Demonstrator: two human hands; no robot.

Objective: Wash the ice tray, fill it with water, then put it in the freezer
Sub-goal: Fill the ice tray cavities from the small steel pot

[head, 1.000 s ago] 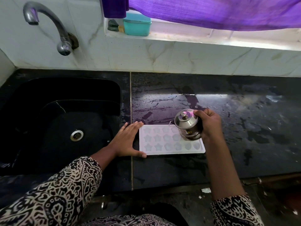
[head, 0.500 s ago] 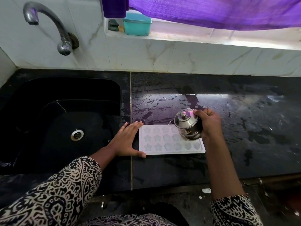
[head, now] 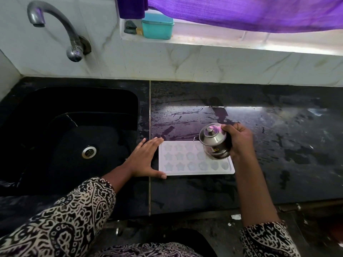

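A white ice tray (head: 185,160) with star and heart shaped cells lies flat on the black counter (head: 278,145), just right of the sink. My left hand (head: 144,158) rests flat against the tray's left end, fingers straight and thumb along its front corner. My right hand (head: 239,140) grips a small lidded steel pot (head: 213,141), tilted to the left over the tray's right part. The pot hides some of the cells beneath it.
A black sink (head: 74,138) with a round drain (head: 89,152) lies to the left, under a steel tap (head: 55,28) on the tiled wall. A teal box (head: 157,25) stands on the window ledge below a purple curtain (head: 241,12). The counter is wet.
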